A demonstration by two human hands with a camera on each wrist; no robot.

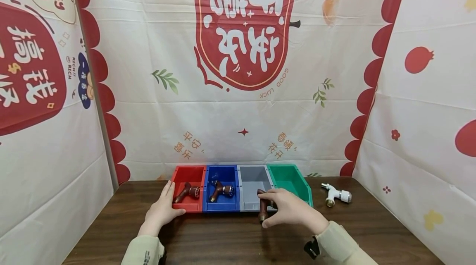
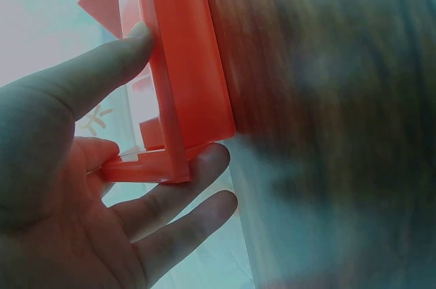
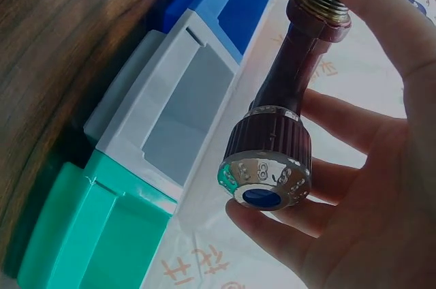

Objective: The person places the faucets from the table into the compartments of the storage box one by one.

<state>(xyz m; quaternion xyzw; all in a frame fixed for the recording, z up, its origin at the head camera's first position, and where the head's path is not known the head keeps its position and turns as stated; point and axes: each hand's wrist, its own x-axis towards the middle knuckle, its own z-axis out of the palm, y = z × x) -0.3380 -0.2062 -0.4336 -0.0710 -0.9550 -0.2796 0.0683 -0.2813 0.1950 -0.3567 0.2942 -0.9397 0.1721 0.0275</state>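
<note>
My left hand point(image 1: 161, 209) holds the front left corner of the red bin point(image 1: 191, 207). In the left wrist view its thumb point(image 2: 112, 67) lies on the front rim, with the fingers along the side. A dark brown radiator valve point(image 1: 263, 207) is in my right hand point(image 1: 291, 209), in front of the grey bin point(image 1: 254, 178). The right wrist view shows its threaded end by the thumb and its ribbed, chrome-ended knob point(image 3: 266, 166) by the other fingers. Similar brown valves lie in the red bin point(image 1: 186, 192) and in the blue bin point(image 1: 221, 210).
The green bin point(image 1: 286, 176) ends the joined row on the right. To its right, a white radiator valve point(image 1: 336, 195) lies on the dark wooden table point(image 1: 215, 240). Printed cloth point(image 1: 241, 116) hangs behind the table and on both sides.
</note>
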